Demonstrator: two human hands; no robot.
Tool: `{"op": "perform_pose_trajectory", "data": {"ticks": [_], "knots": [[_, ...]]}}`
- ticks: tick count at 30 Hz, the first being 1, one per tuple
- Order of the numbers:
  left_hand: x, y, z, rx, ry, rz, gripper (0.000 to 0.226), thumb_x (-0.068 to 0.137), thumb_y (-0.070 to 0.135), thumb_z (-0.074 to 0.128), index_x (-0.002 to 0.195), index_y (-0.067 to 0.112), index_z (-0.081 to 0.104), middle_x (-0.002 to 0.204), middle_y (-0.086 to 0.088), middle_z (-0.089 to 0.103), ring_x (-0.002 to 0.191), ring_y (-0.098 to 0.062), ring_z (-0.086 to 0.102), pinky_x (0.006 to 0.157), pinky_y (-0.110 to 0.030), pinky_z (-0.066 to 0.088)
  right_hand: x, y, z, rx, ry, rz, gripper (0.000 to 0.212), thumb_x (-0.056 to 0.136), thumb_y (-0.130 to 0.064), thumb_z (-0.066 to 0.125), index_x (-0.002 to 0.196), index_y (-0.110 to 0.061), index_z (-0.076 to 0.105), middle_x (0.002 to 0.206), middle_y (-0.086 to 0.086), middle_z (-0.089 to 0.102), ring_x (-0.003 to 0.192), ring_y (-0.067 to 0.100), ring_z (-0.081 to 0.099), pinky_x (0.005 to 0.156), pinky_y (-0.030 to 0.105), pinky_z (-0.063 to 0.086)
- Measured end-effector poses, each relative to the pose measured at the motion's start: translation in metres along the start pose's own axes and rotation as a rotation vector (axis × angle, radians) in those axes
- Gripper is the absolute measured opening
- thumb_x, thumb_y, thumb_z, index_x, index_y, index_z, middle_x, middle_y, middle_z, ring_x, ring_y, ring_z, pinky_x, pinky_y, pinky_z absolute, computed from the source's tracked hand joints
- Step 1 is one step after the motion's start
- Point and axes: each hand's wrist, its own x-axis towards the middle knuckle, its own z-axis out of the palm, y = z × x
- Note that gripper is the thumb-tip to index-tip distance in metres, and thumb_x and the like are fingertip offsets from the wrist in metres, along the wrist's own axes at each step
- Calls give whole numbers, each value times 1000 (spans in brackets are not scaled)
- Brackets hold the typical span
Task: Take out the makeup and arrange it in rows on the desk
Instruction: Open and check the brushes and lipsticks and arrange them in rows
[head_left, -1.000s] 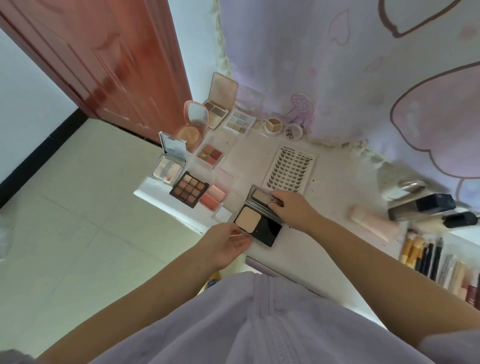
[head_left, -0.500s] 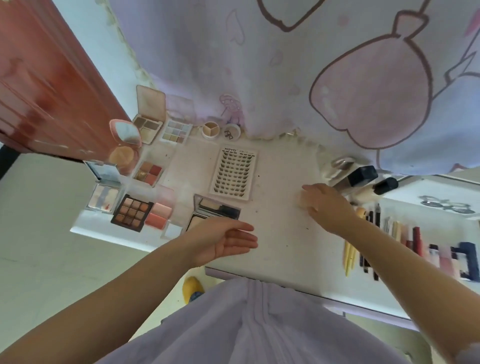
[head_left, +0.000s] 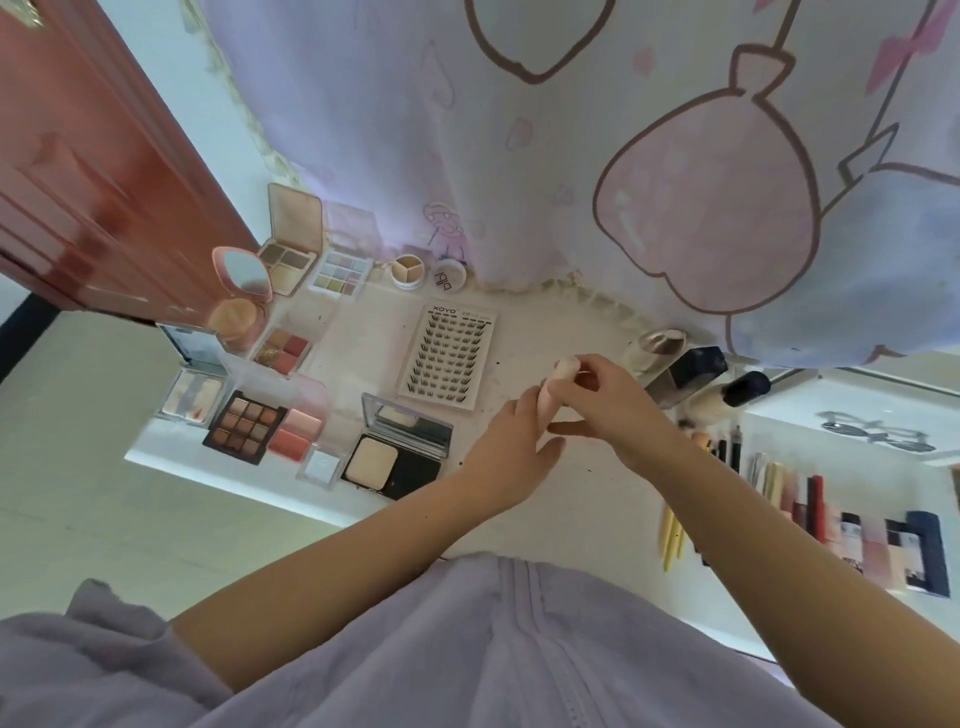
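Your white desk (head_left: 566, 499) carries open palettes at left, with the black powder compact (head_left: 395, 457) nearest you. Your right hand (head_left: 608, 405) pinches the pale pink plastic tube (head_left: 558, 382) near its cap end; your left hand (head_left: 511, 447) curls round its lower end. The tube sits between both hands just right of the white lash card (head_left: 449, 358), long axis tilted, cap pointing up-right toward the curtain.

Soft daylight, blurred wide-angle edges
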Motion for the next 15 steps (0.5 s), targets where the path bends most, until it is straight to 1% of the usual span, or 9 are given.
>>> {"op": "perform_pose_trajectory", "data": {"ticks": [2,4,6,8,9,10,12,13,15], "knots": [[-4,2,-11,107,68,48,43,97,27,45,135,12,33,120,-8,53,100,-26,57,74,-33,44,-6,-10,4,77,-23,7,25,87,-16,58,112,-16,56,107,4,65,99,14,64,80,34,58],[-10,4,-24,309,110,125,38,99,32,39,130,10,35,115,-8,55,91,-25,58,66,-31,39,-11,-18,7,-7,-9,-3,18,92,-28,53,105,-18,58,104,1,66,94,10,65,80,33,57],[-15,4,-36,505,132,210,38,99,38,35,127,11,35,109,-6,56,85,-23,57,62,-30,39,-14,-24,6,-139,9,-5,31,94,-44,48,94,-15,60,89,-3,64,77,9,63,70,28,55],[-18,3,-48,582,99,246,38,99,43,33,121,12,36,100,-5,58,79,-23,58,60,-31,38,-14,-29,5,-224,-15,-20,41,94,-46,46,81,-9,57,68,-2,53,56,10,50,55,24,43],[-19,2,-54,550,42,247,36,99,43,33,116,12,38,94,-5,59,75,-24,60,59,-33,41,-14,-32,5,-237,-46,-29,39,95,-42,47,78,-9,55,63,-1,47,51,9,44,51,23,38],[-21,3,-60,452,-33,233,33,99,43,33,112,12,39,89,-4,61,72,-25,63,59,-36,47,-14,-33,4,-240,-76,-41,34,95,-37,47,77,-9,55,61,0,44,48,9,41,49,23,35],[-25,9,-75,144,-188,160,31,99,41,35,109,13,43,88,-4,67,69,-21,68,67,-39,57,-14,-37,3,-238,-127,-84,29,96,-28,47,78,-8,56,62,2,44,50,9,40,48,23,33],[-26,10,-83,2,-259,117,32,99,41,35,111,13,46,90,-4,69,70,-20,70,71,-38,58,-16,-39,1,-229,-155,-114,27,97,-25,46,82,-6,59,65,3,47,53,10,43,49,23,36],[-25,11,-103,-252,-406,32,34,99,41,37,114,13,50,92,-7,70,74,-21,70,72,-34,59,-19,-43,-5,-174,-238,-166,22,97,-21,47,101,-6,62,77,2,57,65,10,53,56,22,43]]}}
